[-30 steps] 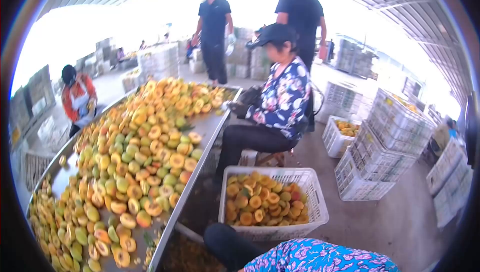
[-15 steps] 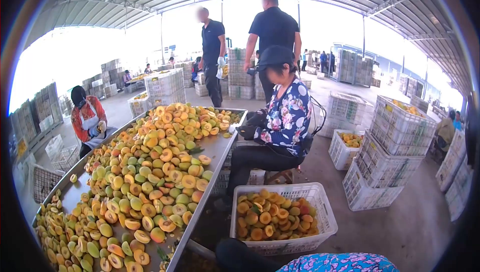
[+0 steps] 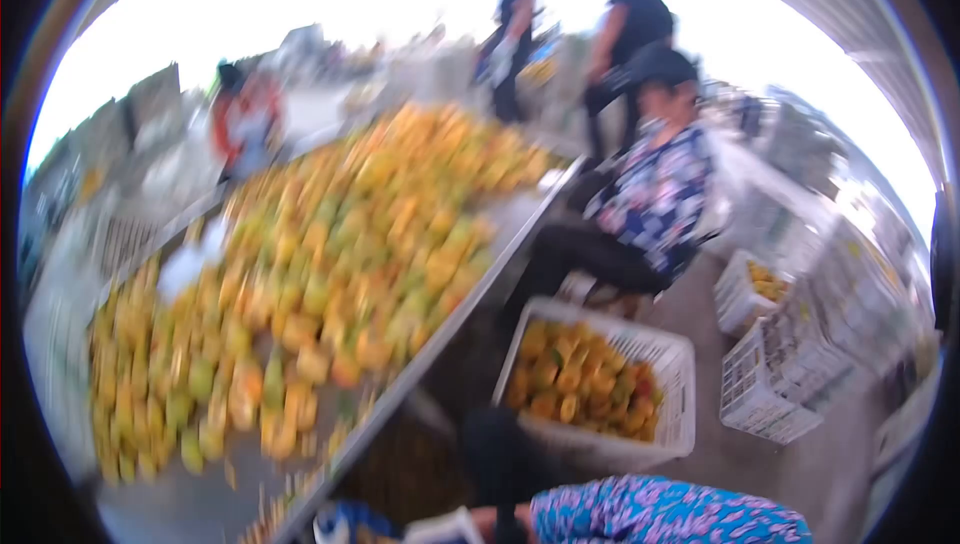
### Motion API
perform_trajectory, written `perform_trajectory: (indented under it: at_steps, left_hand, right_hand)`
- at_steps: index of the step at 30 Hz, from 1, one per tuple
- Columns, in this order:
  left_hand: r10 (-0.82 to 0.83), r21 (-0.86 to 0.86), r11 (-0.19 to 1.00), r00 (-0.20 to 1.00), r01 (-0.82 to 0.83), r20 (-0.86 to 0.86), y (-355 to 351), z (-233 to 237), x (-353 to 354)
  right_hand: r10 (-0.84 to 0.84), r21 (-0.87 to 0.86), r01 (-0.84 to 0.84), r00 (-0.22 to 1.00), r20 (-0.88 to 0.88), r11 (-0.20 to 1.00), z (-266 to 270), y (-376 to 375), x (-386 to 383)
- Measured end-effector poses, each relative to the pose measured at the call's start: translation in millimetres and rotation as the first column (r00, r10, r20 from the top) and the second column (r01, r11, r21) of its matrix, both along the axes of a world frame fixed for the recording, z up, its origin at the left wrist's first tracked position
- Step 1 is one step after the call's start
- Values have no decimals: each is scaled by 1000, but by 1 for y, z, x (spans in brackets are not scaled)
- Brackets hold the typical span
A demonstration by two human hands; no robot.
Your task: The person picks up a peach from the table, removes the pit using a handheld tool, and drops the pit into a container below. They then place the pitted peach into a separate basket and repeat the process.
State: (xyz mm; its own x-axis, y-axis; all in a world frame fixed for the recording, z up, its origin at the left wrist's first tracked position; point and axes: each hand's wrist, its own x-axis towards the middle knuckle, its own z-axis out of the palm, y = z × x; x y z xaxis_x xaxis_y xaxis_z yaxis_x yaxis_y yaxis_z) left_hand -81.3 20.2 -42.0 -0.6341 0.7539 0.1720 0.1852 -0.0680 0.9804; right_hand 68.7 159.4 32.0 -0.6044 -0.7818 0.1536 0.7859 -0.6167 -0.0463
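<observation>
At the bottom edge of the head view, a blue-and-pink patterned sleeve (image 3: 670, 514) leads to a bare wrist, then a white cuff. My right hand (image 3: 355, 522), apparently in a blue-and-white glove, is partly cut off and blurred beside the near table edge. Its fingers cannot be made out, nor whether it holds anything. My left hand is out of view. Nearest to the right hand is a metal table (image 3: 440, 344) heaped with halved yellow-orange fruit (image 3: 370, 234) that look like peaches. A dark knee shape (image 3: 500, 454) rises just beyond the sleeve.
A white plastic crate (image 3: 680, 384) of fruit halves stands right of the table. Behind it sits a co-worker in a floral top (image 3: 655, 184). Stacked crates (image 3: 770, 384) are at the right. Another co-worker (image 3: 245, 119) is across the table; two people stand at the back.
My view has swung, smearing the picture; the table, crate and co-workers now appear farther right, the background higher. The gloved right hand and wrist have come into view at the bottom.
</observation>
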Motion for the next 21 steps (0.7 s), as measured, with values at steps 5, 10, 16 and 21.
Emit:
perform_trajectory:
  at_steps: [5,10,16,21]
  left_hand:
    - [-189,364,928,730,-86,656,1,70,30]
    - [-21,178,970,676,-164,737,3,83,35]
    - [-88,270,945,652,-185,753,-4,80,37]
    - [-88,316,915,640,-251,763,-4,71,36]
  right_hand:
    - [-147,793,171,984,-104,584,19,-9,-2]
    - [-121,860,78,992,-19,504,41,-7,-3]
    - [-2,949,283,958,-286,135,37,-18,-3]
    - [-128,750,-24,981,144,661,59,-8,-6]
